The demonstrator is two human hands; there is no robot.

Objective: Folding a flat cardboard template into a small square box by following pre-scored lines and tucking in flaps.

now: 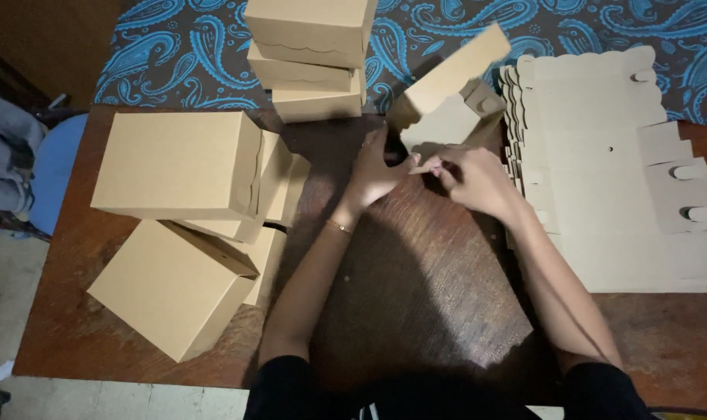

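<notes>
Fingers [435,167] of both hands pinch the half-folded box [450,101].

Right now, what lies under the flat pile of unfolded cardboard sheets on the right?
The pile of flat cardboard sheets rests on the wooden table; its far edge overlaps the blue paisley cloth. Only the top sheet shows fully; anything beneath the pile is hidden.

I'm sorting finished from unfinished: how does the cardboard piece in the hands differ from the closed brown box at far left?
The half-folded brown cardboard box has flaps sticking up open; the closed brown cardboard box is shut. The first is gripped by the left hand and right hand; the second rests on other boxes. Both are plain brown cardboard.
</notes>
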